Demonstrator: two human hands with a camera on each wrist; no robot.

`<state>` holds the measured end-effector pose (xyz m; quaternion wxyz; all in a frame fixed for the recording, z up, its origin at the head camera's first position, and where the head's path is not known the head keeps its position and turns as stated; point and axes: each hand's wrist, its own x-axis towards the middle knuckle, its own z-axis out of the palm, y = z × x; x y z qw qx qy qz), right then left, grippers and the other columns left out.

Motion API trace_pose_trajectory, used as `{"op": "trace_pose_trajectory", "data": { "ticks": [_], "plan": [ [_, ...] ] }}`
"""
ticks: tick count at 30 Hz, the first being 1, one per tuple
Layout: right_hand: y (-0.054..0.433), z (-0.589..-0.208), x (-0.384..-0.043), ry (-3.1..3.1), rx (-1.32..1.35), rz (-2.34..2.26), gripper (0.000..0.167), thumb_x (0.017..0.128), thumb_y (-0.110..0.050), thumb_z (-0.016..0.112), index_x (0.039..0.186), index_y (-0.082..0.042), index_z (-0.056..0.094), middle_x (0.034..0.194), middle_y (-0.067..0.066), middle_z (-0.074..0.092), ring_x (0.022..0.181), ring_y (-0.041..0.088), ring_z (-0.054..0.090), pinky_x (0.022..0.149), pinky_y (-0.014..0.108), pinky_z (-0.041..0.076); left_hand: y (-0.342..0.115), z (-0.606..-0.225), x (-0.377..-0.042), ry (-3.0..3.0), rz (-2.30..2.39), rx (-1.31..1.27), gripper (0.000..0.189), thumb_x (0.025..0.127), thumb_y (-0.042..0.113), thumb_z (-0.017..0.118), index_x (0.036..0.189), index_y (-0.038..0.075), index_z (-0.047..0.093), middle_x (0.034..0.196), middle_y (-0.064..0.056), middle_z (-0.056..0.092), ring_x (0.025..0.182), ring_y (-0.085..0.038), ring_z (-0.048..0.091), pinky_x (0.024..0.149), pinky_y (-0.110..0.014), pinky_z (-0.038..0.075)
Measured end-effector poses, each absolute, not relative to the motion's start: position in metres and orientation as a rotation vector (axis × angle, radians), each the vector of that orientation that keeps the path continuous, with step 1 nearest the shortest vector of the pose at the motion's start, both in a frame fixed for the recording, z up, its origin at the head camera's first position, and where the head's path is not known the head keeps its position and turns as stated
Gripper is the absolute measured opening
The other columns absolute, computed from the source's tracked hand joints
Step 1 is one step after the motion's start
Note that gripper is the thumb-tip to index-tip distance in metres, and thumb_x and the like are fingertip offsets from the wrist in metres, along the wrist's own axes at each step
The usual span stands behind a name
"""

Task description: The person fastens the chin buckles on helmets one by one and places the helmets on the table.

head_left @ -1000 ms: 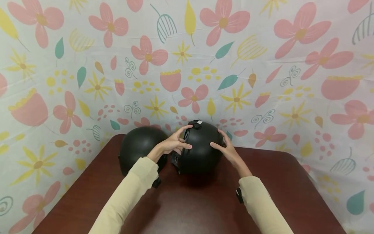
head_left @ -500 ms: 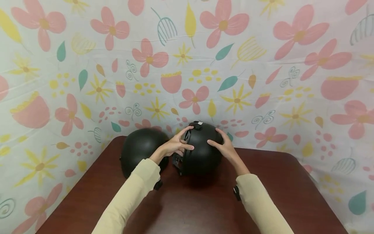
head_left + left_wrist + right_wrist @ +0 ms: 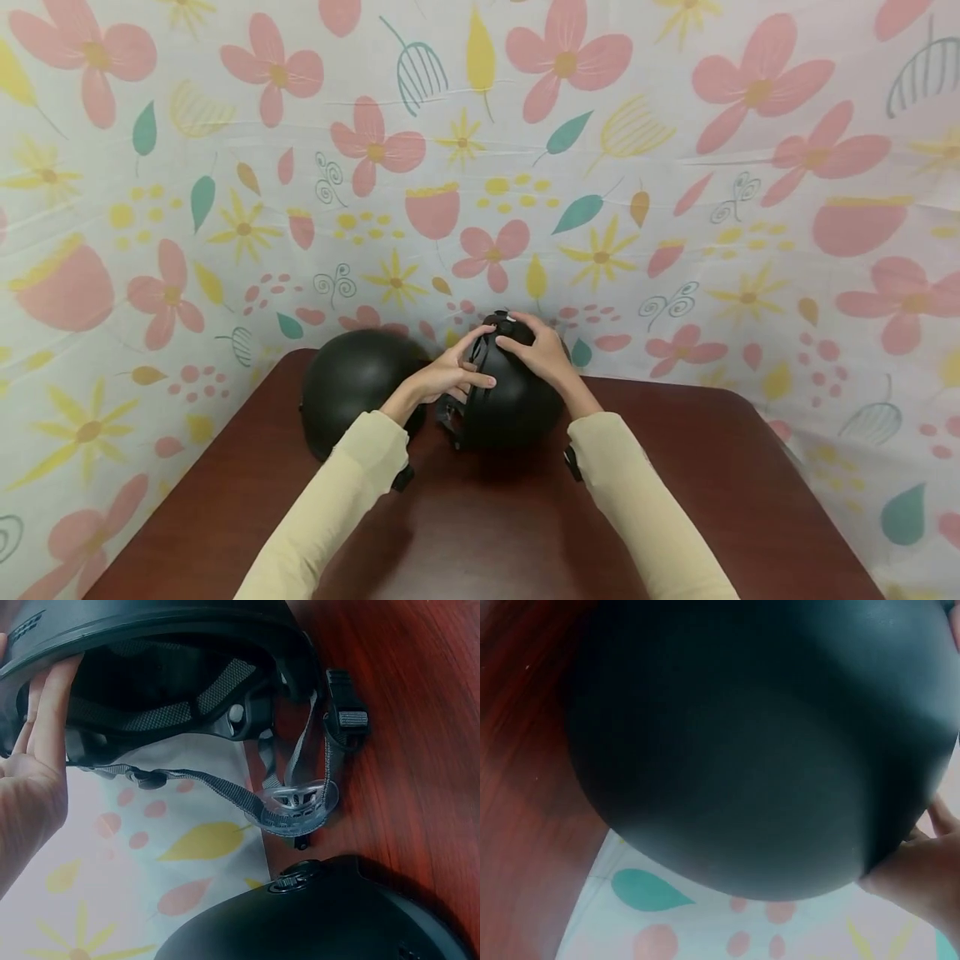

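A black helmet is held on its side at the table's back, its opening facing left. My left hand grips its rim; in the left wrist view the fingers reach inside the shell. My right hand holds the helmet's top near a small round black fitting, thumb and forefinger spread around it. The smooth shell fills most of the right wrist view, with part of the right hand at its edge. Grey chin straps with a clear chin cup and a black buckle hang from the opening.
A second black helmet sits on the table close to the left, partly behind the left forearm. The dark red-brown table has rounded back corners. A flower-patterned cloth hangs right behind its back edge.
My right hand has slid left across the shell from the helmet's right side to its top, near the round fitting. The left hand keeps its grip on the rim.
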<state>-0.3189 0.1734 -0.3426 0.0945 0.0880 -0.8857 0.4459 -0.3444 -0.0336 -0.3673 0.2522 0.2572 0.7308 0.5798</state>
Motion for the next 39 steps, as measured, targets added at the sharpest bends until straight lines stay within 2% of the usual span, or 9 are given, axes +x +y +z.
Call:
{"op": "trace_pose_trajectory", "data": {
  "ticks": [5, 8, 12, 19, 23, 27, 31, 34, 39],
  "plan": [
    [0.171, -0.349, -0.322, -2.606, 0.198, 1.195, 0.056, 0.094, -0.039, 0.064, 0.142, -0.015, 0.051, 0.150, 0.012, 0.047, 0.138, 0.034, 0.043, 0.113, 0.054, 0.034, -0.030, -0.368, -0.342, 1.975, 1.589, 0.693, 0.085, 0.091, 0.015, 0.067, 0.149, 0.055, 0.018, 0.108, -0.012, 0.057, 0.048, -0.010, 0.037, 0.060, -0.032, 0.050],
    [0.171, -0.353, -0.323, -2.601, 0.152, 1.173, 0.054, 0.094, -0.042, 0.063, 0.141, -0.018, 0.053, 0.150, 0.009, 0.048, 0.138, 0.032, 0.044, 0.113, 0.054, 0.034, -0.029, -0.369, -0.341, 1.953, 1.587, 0.701, 0.086, 0.092, 0.014, 0.067, 0.148, 0.057, 0.017, 0.075, 0.000, 0.047, 0.046, -0.009, 0.032, 0.057, -0.031, 0.046],
    [0.173, -0.355, -0.323, -2.586, 0.114, 1.191, 0.051, 0.094, -0.045, 0.061, 0.139, -0.021, 0.055, 0.150, 0.006, 0.048, 0.137, 0.032, 0.044, 0.112, 0.055, 0.035, -0.027, -0.371, -0.341, 1.933, 1.600, 0.729, 0.090, 0.092, 0.015, 0.066, 0.148, 0.058, 0.012, 0.074, 0.000, 0.040, 0.047, -0.009, 0.030, 0.054, -0.030, 0.043],
    [0.178, -0.356, -0.321, -2.563, 0.077, 1.246, 0.049, 0.095, -0.046, 0.059, 0.138, -0.023, 0.055, 0.150, 0.005, 0.047, 0.140, 0.030, 0.041, 0.114, 0.053, 0.032, -0.020, -0.367, -0.338, 1.891, 1.647, 0.674, 0.098, 0.092, 0.012, 0.066, 0.145, 0.064, 0.002, 0.144, -0.022, 0.044, 0.052, -0.010, 0.042, 0.053, -0.027, 0.047],
    [0.181, -0.357, -0.318, -2.545, 0.057, 1.290, 0.050, 0.096, -0.045, 0.058, 0.140, -0.022, 0.053, 0.151, 0.006, 0.045, 0.142, 0.030, 0.038, 0.115, 0.054, 0.031, -0.019, -0.370, -0.336, 1.913, 1.665, 0.672, 0.092, 0.092, 0.015, 0.065, 0.147, 0.062, 0.008, 0.143, -0.023, 0.045, 0.058, -0.010, 0.042, 0.058, -0.028, 0.045],
    [0.183, -0.357, -0.316, -2.534, 0.038, 1.328, 0.051, 0.096, -0.044, 0.059, 0.141, -0.020, 0.052, 0.152, 0.008, 0.044, 0.142, 0.032, 0.037, 0.115, 0.054, 0.030, -0.019, -0.375, -0.335, 1.958, 1.662, 0.659, 0.084, 0.092, 0.021, 0.066, 0.146, 0.061, 0.016, 0.158, -0.021, 0.026, 0.100, -0.021, 0.063, 0.081, -0.038, 0.053],
    [0.184, -0.359, -0.314, -2.511, 0.019, 1.396, 0.053, 0.095, -0.044, 0.059, 0.141, -0.020, 0.051, 0.153, 0.008, 0.042, 0.143, 0.032, 0.035, 0.116, 0.055, 0.029, -0.020, -0.378, -0.333, 1.985, 1.669, 0.651, 0.075, 0.093, 0.025, 0.066, 0.145, 0.059, 0.024, 0.162, -0.018, 0.018, 0.140, -0.035, 0.040, 0.095, -0.047, 0.049],
    [0.184, -0.362, -0.312, -2.492, 0.013, 1.470, 0.054, 0.095, -0.045, 0.059, 0.143, -0.021, 0.049, 0.155, 0.007, 0.038, 0.144, 0.031, 0.033, 0.116, 0.055, 0.028, -0.021, -0.382, -0.332, 1.984, 1.707, 0.657, 0.069, 0.093, 0.025, 0.065, 0.146, 0.055, 0.030, 0.161, -0.017, 0.020, 0.095, -0.027, 0.060, 0.069, -0.035, 0.044],
    [0.183, -0.366, -0.311, -2.464, 0.019, 1.539, 0.055, 0.096, -0.046, 0.057, 0.144, -0.021, 0.046, 0.156, 0.006, 0.035, 0.145, 0.030, 0.031, 0.117, 0.053, 0.028, -0.022, -0.385, -0.332, 1.950, 1.765, 0.709, 0.064, 0.095, 0.021, 0.061, 0.148, 0.045, 0.035, 0.161, -0.017, 0.022, 0.040, -0.012, 0.018, 0.046, -0.025, 0.024]
  ]
}}
